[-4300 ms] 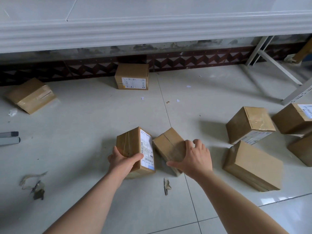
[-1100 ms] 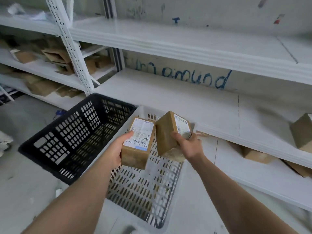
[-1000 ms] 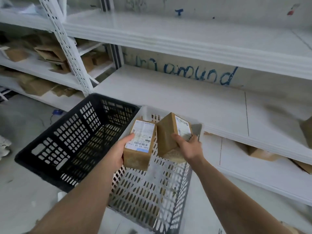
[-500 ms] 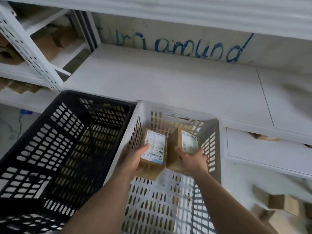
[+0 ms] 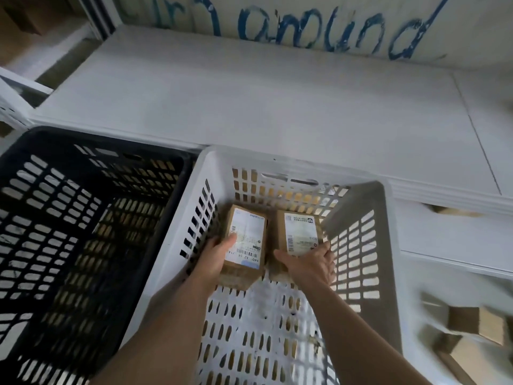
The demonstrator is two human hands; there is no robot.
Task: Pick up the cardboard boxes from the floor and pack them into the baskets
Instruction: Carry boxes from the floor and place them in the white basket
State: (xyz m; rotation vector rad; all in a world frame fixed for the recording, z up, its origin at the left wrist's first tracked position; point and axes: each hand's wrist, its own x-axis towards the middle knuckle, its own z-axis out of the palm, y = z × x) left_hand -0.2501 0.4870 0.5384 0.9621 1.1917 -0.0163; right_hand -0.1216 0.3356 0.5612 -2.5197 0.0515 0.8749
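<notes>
**Two boxes held low inside the white basket**

Both forearms reach down and forward into the white basket (image 5: 358, 245). The left hand (image 5: 215, 257) grips a cardboard box (image 5: 245, 240) from that box's near left side, thumb lying across the corner of its white shipping label and the other fingers hidden behind the box. The right hand (image 5: 309, 263) grips a second cardboard box (image 5: 298, 234) at its near end, thumb at the left edge and fingers curled round the right edge. Each hand is clamped on its own box.

The two boxes sit side by side, labels up, deep inside the white basket near its far wall, the first towards the left wall and the second towards the right. They are just beside each other. Whether they rest on the slotted bottom cannot be told.

A black basket (image 5: 83, 218) stands against the white basket's left side, rims touching. Beyond the white basket's far rim runs a white shelf (image 5: 249, 101), with blue handwriting (image 5: 319, 31) on the wall behind it. To the right of the white basket, blurred brown boxes (image 5: 472, 326) lie lower down.
</notes>
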